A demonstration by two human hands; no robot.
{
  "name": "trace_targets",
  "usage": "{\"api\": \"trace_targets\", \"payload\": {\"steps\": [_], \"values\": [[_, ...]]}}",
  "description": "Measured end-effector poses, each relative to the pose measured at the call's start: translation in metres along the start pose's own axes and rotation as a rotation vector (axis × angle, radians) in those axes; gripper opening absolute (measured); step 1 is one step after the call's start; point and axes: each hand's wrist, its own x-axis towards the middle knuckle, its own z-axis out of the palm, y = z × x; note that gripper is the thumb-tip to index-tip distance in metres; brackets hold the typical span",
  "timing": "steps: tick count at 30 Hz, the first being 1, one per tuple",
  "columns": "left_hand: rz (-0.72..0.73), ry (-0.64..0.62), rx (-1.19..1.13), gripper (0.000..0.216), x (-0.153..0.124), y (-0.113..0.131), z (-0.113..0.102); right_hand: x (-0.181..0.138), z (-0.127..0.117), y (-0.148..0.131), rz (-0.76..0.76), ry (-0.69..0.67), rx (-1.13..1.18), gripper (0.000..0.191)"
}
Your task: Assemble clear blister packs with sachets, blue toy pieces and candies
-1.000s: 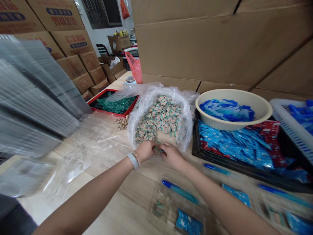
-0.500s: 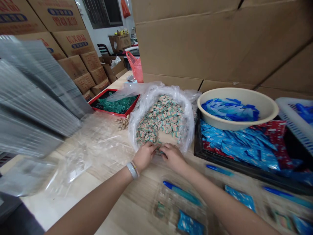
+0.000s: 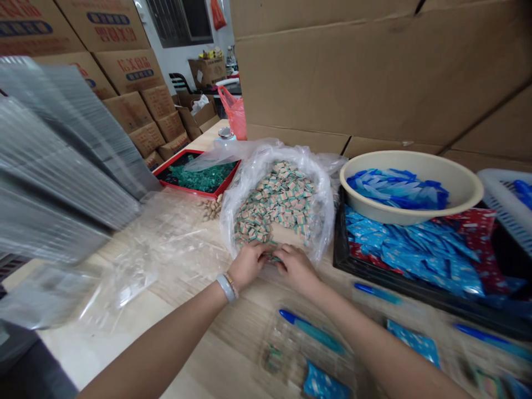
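In the open plastic bag (image 3: pixel 325 221) lies a heap of small striped pieces (image 3: pixel 286 199). At the bag's near edge, the person's left hand (image 3: pixel 248 263) and right hand (image 3: pixel 297 269) nearly meet, each with fingers curled narrowly on a few pieces. A red tray (image 3: pixel 189 190) sits left; rightward, a cream basin (image 3: pixel 467 185) rests over a black tray (image 3: pixel 374 274).
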Motion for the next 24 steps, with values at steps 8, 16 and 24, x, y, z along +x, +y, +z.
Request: {"api": "trace_targets", "payload": {"steps": [8, 16, 24], "values": [[-0.200, -0.135, -0.080, 0.021, 0.018, -0.008, -0.024, 0.002, 0.003, 0.006, 0.040, 0.025, 0.091, 0.020], [-0.082, -0.306, 0.336, 0.019, 0.025, 0.000, -0.024, 0.001, 0.001, 0.007, 0.034, -0.015, 0.109, 0.021], [-0.196, -0.149, 0.092, 0.021, 0.016, -0.009, -0.022, -0.002, -0.002, 0.006, 0.036, -0.002, 0.131, 0.021]]}}
